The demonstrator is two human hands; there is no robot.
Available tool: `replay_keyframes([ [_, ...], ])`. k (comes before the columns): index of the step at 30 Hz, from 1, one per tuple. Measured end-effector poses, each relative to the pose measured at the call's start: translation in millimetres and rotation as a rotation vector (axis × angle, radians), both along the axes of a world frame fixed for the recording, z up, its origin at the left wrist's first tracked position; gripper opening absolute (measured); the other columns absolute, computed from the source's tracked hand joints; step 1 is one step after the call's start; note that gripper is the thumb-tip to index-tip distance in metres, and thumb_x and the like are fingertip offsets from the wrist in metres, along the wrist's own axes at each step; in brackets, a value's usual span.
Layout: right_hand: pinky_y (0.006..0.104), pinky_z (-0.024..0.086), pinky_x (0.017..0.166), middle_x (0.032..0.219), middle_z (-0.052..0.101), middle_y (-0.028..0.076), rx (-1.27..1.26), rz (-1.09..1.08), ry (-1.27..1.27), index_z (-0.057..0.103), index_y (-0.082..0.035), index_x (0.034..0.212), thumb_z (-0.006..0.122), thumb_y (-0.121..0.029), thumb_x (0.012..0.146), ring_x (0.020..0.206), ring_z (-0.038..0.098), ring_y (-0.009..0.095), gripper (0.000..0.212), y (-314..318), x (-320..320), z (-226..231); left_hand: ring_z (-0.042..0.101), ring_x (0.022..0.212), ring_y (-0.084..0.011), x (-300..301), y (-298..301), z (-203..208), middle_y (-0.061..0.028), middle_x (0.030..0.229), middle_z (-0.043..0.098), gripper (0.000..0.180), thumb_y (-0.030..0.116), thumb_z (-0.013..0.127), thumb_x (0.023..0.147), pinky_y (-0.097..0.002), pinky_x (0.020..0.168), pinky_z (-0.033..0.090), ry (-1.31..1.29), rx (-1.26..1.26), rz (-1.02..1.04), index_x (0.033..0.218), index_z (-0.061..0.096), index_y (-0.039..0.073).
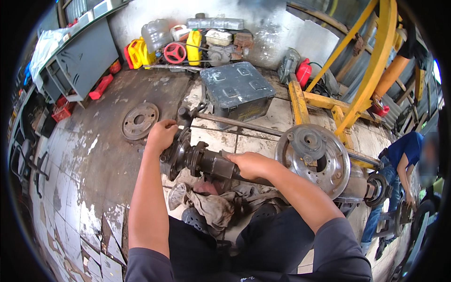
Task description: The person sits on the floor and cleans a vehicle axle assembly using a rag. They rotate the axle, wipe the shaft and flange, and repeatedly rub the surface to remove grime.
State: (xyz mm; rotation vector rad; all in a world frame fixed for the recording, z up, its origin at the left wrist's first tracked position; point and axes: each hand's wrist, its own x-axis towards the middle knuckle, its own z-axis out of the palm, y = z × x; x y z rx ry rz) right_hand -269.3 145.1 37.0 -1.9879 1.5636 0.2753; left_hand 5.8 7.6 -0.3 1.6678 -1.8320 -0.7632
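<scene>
A dark, greasy vehicle axle [211, 165] lies crosswise in front of me. My left hand [162, 135] is closed over the upper rim of the wheel hub [174, 155] at its left end; the fingertips are partly hidden. Along the axle tube, my right hand [251, 165] is closed, and a small grey flat piece shows at its fingertips, too little to name. Behind the axle runs a long steering rod [239, 123] with a joint at its left end. To the right, a round metal backing plate [336, 176] carries a smaller round part [307, 143].
A brake disc [140, 121] lies on the floor at left. Beyond the axle stands a dark metal box [239, 89]; a yellow hoist frame [371, 80] rises at right. Rags [211, 204] lie near my feet. One person [404, 160] bends at far right; another's arm [392, 77] shows above.
</scene>
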Motion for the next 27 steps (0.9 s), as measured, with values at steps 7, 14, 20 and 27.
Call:
replay_keyframes([
  [7,0.0456,0.054,0.084,0.107,0.069,0.023,-0.125,0.055,-0.099,0.055,-0.002,0.131,0.056,0.0,0.079,0.102,0.066,0.038,0.052,4.1,-12.6,-17.6,0.069,0.101,-0.0301,-7.2,3.3,-1.6,-0.0185,0.107,0.072,0.039,0.028,0.065,0.085,-0.0363,0.092,0.05,-0.001,0.003,0.012,0.115,0.071,0.004],
  [14,0.0453,0.054,0.084,0.105,0.07,0.022,-0.118,0.051,-0.041,0.063,0.0,0.118,0.058,-0.001,0.079,0.101,0.067,0.037,0.04,1.7,-9.2,-25.1,0.069,0.099,-0.0287,-1.8,-4.3,-8.2,-0.0187,0.106,0.073,0.037,0.025,0.064,0.086,-0.0355,0.09,0.05,0.009,-0.025,0.001,0.115,0.071,0.003],
  [20,0.0444,0.055,0.083,0.106,0.071,0.02,-0.017,0.011,0.101,0.068,0.0,0.109,0.06,-0.003,0.078,0.101,0.068,0.037,0.032,-9.6,-19.9,-35.8,0.068,0.102,-0.0275,-5.0,-7.8,-10.2,-0.0179,0.107,0.073,0.038,0.024,0.064,0.086,-0.035,0.091,0.049,0.006,-0.026,-0.016,0.115,0.07,0.001],
  [27,0.0438,0.055,0.084,0.109,0.071,0.02,-0.013,0.011,0.09,0.07,-0.002,0.108,0.06,-0.003,0.077,0.102,0.068,0.035,0.033,-4.8,-18.8,-29.8,0.068,0.103,-0.0287,-2.1,-6.1,-7.7,-0.0193,0.109,0.072,0.038,0.023,0.063,0.087,-0.0357,0.092,0.049,0.002,-0.021,-0.028,0.117,0.069,0.0],
])
